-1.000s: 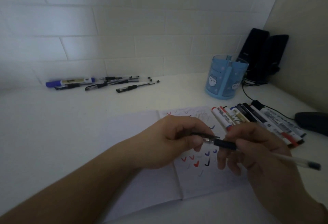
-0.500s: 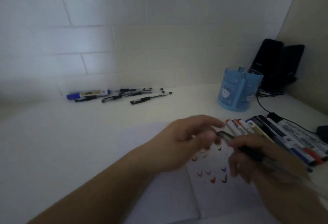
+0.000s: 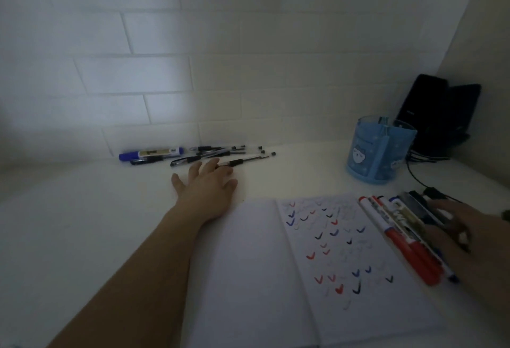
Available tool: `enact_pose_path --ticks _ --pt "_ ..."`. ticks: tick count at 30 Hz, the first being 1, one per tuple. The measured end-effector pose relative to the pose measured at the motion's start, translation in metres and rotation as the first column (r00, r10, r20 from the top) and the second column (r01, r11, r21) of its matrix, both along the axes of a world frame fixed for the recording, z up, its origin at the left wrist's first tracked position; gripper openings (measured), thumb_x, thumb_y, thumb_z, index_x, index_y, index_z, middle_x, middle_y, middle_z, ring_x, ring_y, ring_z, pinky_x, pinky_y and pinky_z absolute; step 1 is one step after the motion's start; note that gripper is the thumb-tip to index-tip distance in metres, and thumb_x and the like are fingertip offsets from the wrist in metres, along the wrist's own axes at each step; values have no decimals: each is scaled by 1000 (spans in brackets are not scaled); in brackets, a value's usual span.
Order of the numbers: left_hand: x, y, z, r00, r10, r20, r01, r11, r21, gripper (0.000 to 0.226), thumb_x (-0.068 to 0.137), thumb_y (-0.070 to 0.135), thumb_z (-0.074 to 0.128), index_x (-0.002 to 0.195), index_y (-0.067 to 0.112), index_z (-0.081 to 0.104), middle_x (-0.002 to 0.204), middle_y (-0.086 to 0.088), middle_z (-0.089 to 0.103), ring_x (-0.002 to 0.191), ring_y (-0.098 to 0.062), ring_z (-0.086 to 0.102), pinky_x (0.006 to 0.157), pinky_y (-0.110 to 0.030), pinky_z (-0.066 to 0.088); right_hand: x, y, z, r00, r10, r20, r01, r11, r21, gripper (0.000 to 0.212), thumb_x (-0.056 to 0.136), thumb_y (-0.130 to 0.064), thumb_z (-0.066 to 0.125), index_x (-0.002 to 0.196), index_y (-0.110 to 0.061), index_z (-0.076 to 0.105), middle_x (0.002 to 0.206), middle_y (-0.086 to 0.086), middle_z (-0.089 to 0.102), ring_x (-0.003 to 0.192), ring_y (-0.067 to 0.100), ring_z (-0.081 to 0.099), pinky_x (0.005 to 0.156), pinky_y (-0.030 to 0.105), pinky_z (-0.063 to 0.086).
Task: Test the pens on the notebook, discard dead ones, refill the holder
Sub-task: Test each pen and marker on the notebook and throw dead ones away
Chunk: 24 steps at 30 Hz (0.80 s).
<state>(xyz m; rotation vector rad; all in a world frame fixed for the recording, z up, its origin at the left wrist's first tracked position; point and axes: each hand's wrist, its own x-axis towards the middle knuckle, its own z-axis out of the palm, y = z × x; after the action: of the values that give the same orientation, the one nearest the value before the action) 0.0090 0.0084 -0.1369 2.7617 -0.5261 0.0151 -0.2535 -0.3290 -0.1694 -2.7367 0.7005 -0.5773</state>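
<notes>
Head view, everything placed off the notebook:
Notebook (image 3: 278,270): lying open on the white counter (image 3: 82,223), right page full of little red, blue and black tick marks.
Left hand (image 3: 205,190): stretched out past the notebook's far left corner, grip open, fingers spread flat, fingertips touching the nearest pen in the loose pile of pens (image 3: 209,154) by the tiled wall.
Right hand (image 3: 452,226): at the notebook's right edge, resting on the row of markers (image 3: 397,231). Too dark and blurry, so I can't tell if the grip is closed on one.
Pen holder (image 3: 379,151): blue, upright, beyond the notebook's far right corner.
Black speakers (image 3: 441,115): just behind the holder, cable trailing toward the markers.
</notes>
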Motion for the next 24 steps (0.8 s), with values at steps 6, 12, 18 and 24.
enact_pose_path --ticks 6,12,18,24 --pt "-1 -1 2 999 30 22 -30 999 -20 40 99 42 39 138 34 44 148 9 35 139 -23 24 112 -61 8 12 52 37 995 -96 -23 93 989 -115 44 77 -58 47 115 -37 57 77 -12 51 74 15 52 73 38 53" --pt "-1 0 7 981 112 157 -55 943 -328 21 90 29 61 109 25 68 117 2 65 111 -21 57 103 -42 39 12 59 44 989 -114 -96 100 986 -134 47 79 -59 47 117 -33 58 85 -7 60 78 15 54 76 36 52" --pt "-16 1 32 918 110 380 109 853 -510 13 85 9 65 90 18 74 90 2 71 78 -13 63 79 -26 50 11 60 43 988 -108 -106 91 983 -159 64 73 -70 29 115 -34 60 81 -12 49 79 13 51 75 37 51" --pt "-55 -14 49 891 -20 453 346 675 -652 13 82 10 72 86 23 72 81 22 64 76 9 62 74 -2 43 11 67 49 996 -71 -58 59 980 -189 41 81 -53 51 113 -30 63 81 -11 50 79 11 47 76 32 44"
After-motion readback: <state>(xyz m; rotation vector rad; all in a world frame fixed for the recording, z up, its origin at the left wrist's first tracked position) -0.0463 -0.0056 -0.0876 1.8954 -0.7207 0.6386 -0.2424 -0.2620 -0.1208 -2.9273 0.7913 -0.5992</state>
